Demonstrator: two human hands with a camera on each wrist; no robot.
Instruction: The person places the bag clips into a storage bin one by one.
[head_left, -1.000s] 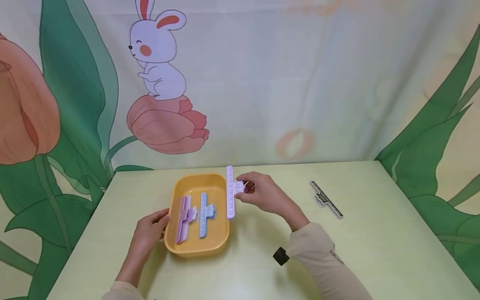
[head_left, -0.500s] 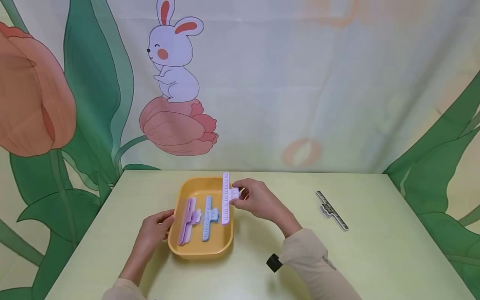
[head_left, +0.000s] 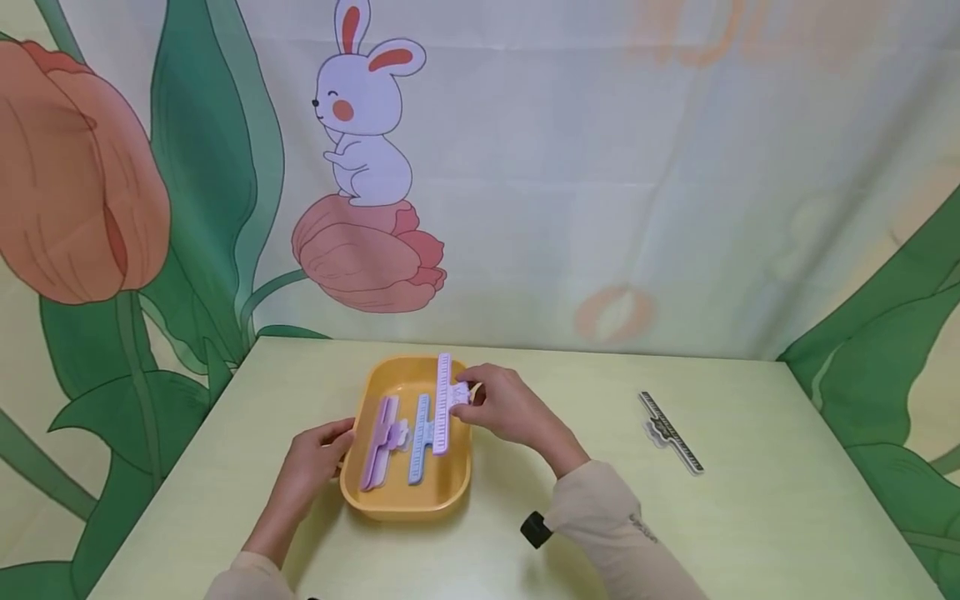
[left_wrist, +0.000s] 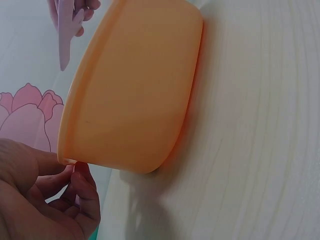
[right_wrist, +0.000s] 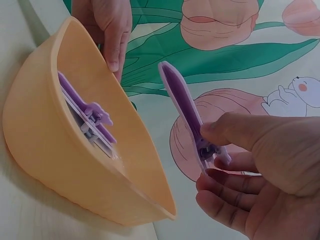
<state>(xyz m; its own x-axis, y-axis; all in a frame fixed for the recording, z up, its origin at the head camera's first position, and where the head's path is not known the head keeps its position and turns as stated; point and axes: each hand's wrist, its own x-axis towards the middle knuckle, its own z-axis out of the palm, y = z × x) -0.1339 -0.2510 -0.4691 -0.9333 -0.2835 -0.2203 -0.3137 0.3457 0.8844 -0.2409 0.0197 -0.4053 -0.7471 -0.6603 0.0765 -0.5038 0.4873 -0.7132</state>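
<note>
My right hand (head_left: 506, 407) pinches a light purple ruler-edged clip (head_left: 442, 408) by its handle, between thumb and fingers. In the head view the clip overlaps the right side of a yellow plastic basin (head_left: 405, 510); the right wrist view shows it above the rim. Inside the basin lie a purple clip (head_left: 381, 446) on the left and a blue clip (head_left: 418, 450) beside it, partly covered by the held one. With thumb and fingers, my left hand (left_wrist: 55, 195) pinches the basin's left rim. The basin stands on the table.
A black-and-white ruler-edged clip (head_left: 670, 433) lies on the pale yellow table (head_left: 750, 517), right of the basin. Behind the table hangs a curtain (head_left: 525, 208) printed with a rabbit and tulips. A small black block (head_left: 536, 529) shows by the right sleeve.
My right hand has carried the light purple clip leftward, from beside the basin's right rim to over its inside. The left hand stays on the rim. The head view has shifted slightly.
</note>
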